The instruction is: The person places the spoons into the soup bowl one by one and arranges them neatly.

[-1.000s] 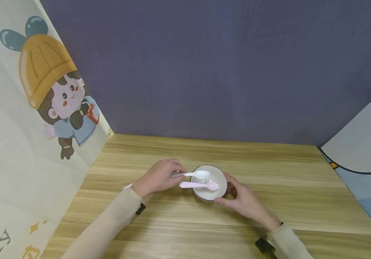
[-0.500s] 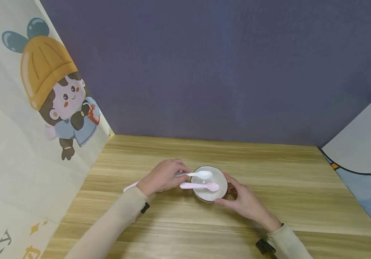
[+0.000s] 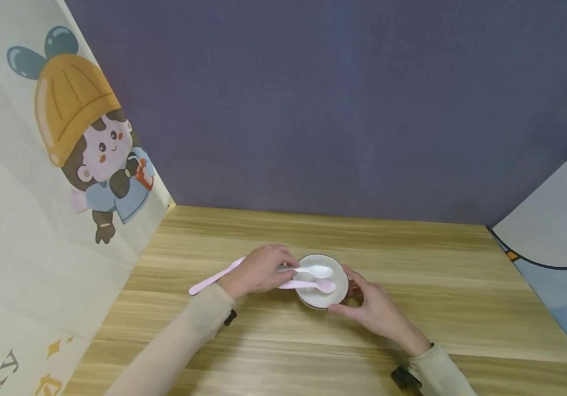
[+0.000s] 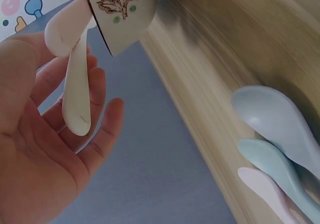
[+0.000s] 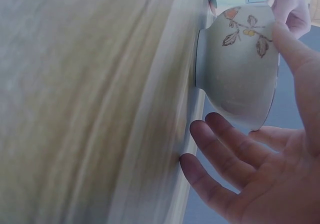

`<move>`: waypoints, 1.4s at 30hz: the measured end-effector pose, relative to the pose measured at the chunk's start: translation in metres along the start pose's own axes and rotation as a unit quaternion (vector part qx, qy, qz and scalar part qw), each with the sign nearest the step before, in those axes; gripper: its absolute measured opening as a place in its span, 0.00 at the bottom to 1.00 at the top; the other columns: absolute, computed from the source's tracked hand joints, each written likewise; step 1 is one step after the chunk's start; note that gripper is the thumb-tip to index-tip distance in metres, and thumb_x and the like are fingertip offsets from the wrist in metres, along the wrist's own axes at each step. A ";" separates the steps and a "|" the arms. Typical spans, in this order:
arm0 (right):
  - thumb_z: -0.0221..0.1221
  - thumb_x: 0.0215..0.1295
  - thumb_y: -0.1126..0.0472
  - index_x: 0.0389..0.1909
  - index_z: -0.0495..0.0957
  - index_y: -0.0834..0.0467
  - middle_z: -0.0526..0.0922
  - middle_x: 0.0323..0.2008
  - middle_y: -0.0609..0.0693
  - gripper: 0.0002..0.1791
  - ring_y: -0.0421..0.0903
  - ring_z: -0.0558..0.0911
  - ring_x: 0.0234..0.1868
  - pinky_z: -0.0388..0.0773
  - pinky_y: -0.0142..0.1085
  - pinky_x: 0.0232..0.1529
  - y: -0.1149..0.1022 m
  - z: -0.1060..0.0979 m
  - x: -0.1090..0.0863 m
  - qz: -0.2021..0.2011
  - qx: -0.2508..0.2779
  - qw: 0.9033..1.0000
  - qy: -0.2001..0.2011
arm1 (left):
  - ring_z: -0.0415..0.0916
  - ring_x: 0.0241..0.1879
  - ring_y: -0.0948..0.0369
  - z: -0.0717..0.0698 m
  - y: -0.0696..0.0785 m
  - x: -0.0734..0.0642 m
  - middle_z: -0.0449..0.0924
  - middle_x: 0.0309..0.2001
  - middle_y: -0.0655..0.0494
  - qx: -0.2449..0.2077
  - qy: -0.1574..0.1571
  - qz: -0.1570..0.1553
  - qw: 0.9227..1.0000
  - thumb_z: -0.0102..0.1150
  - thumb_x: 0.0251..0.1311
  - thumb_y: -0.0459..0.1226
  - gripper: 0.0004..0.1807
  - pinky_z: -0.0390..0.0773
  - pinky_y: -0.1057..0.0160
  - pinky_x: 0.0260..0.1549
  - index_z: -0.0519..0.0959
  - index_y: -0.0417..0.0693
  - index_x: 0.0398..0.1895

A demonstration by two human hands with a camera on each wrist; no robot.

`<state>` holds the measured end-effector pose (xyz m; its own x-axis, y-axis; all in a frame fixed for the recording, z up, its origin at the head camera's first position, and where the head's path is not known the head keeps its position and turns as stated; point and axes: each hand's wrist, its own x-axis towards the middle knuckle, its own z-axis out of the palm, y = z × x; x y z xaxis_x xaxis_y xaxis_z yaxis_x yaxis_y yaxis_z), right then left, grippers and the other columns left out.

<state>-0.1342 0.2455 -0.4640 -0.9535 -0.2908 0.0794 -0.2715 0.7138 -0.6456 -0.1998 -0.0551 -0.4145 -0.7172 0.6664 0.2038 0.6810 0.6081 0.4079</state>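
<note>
A white bowl (image 3: 315, 297) with a dark rim and a painted leaf pattern stands on the table. My right hand (image 3: 374, 308) steadies it from the right, thumb and index finger at the rim; its other fingers spread beside the wall in the right wrist view. With my left hand (image 3: 263, 269) I pinch a white spoon (image 3: 320, 271) by the handle, its scoop over the bowl. A pink spoon (image 3: 325, 285) lies across the bowl's left rim, scoop inside. In the left wrist view the pink handle (image 4: 65, 29) crosses the white handle (image 4: 77, 96).
Left of the bowl, partly behind my left hand, a pink utensil (image 3: 209, 281) lies on the wooden table (image 3: 283, 352). The left wrist view shows a grey-blue spoon (image 4: 275, 116), a pale green one (image 4: 272, 164) and a pink one (image 4: 265, 186) side by side. A dark wall (image 3: 313, 110) stands behind.
My left hand has moved right, carrying the white spoon further over the bowl. More of the pink utensil on the table shows now. The right hand and bowl have hardly moved.
</note>
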 end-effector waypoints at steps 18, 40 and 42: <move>0.76 0.55 0.34 0.81 0.63 0.59 0.88 0.45 0.38 0.60 0.39 0.87 0.47 0.80 0.37 0.48 0.001 0.000 0.001 -0.005 -0.001 1.000 -0.001 | 0.76 0.35 0.66 0.007 0.007 0.009 0.88 0.43 0.60 0.018 -0.039 -0.003 0.999 0.69 0.67 0.41 0.11 0.77 0.65 0.37 0.92 0.53 0.49; 0.75 0.56 0.32 0.81 0.62 0.60 0.88 0.48 0.40 0.60 0.39 0.86 0.49 0.80 0.38 0.48 -0.001 0.000 0.000 0.005 0.001 1.000 -0.001 | 0.81 0.38 0.63 0.007 0.009 0.014 0.88 0.42 0.59 0.016 -0.058 -0.007 0.998 0.68 0.66 0.40 0.11 0.80 0.63 0.41 0.92 0.51 0.48; 0.75 0.56 0.32 0.81 0.62 0.60 0.88 0.48 0.39 0.60 0.38 0.86 0.48 0.80 0.39 0.49 -0.001 0.000 0.000 0.008 -0.001 1.000 0.000 | 0.81 0.38 0.63 0.007 0.010 0.014 0.88 0.42 0.59 0.012 -0.058 -0.009 0.998 0.68 0.66 0.40 0.11 0.80 0.63 0.41 0.92 0.51 0.49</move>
<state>-0.1336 0.2449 -0.4638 -0.9574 -0.2805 0.0689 -0.2571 0.7190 -0.6457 -0.2018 -0.0368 -0.4137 -0.7078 0.7004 0.0924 0.6730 0.6287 0.3895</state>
